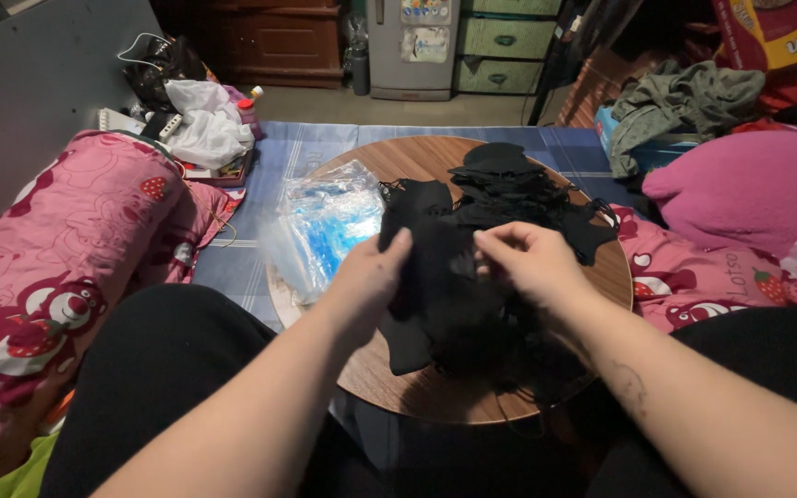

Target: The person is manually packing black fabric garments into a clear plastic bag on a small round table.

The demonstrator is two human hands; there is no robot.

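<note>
A black face mask [435,277] is held up over the middle of a round wooden desk [435,392]. It is gripped at its left edge by the left hand [368,277], whose thumb is laid on the front of the fabric while the fingers are curled out of sight behind it. Its right side is pinched by the right hand [528,263], the thumb and fingertips being pressed together on the cloth and on a thin ear loop. More black masks are gathered beneath the held one, and their loops are seen trailing toward the desk's edge at 5 o'clock.

At 12 to 1 o'clock of the hands, a loose pile of black masks [509,189] is heaped on the far part of the desk, with tangled loops spilling to the right. At 10 o'clock of the left hand, a clear plastic bag [325,226] with blue contents is laid partly on the desk's left rim and partly off it.

The desk is set on a blue checked mat [279,152]. At 9 o'clock, a pink bolster [57,267] printed with bears and strawberries is stretched along the left side. At 3 o'clock, a magenta pillow [749,189] is placed well apart from the desk, with a grey-green garment [684,101] crumpled behind it. At 11 o'clock, a white cloth [205,124] is bundled near the wall.
</note>
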